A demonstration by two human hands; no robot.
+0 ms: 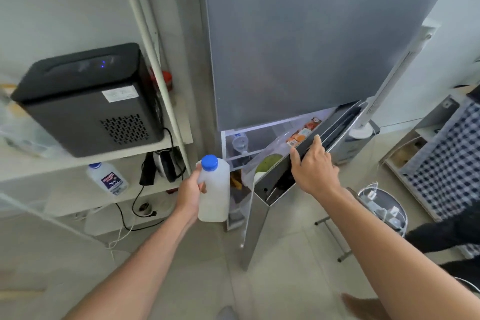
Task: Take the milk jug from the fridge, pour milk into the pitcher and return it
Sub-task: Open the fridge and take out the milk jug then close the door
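- Clearly held: milk jug (215, 191), white plastic with blue cap (209, 162), upright in front of the open fridge (298, 41), about seven o'clock from its lit shelves.
- Left hand (191, 193) clenched around the jug's upper body, near the neck.
- Right hand (313, 167) gripping the top edge of the lower fridge door (262, 223), at three o'clock from the jug.
- Likely heavy if full, thin-walled, possibly damp and slippery; best taken by the handle or supported underneath.
- No pitcher in view.

Left hand (189, 193) holds milk jug (215, 192).
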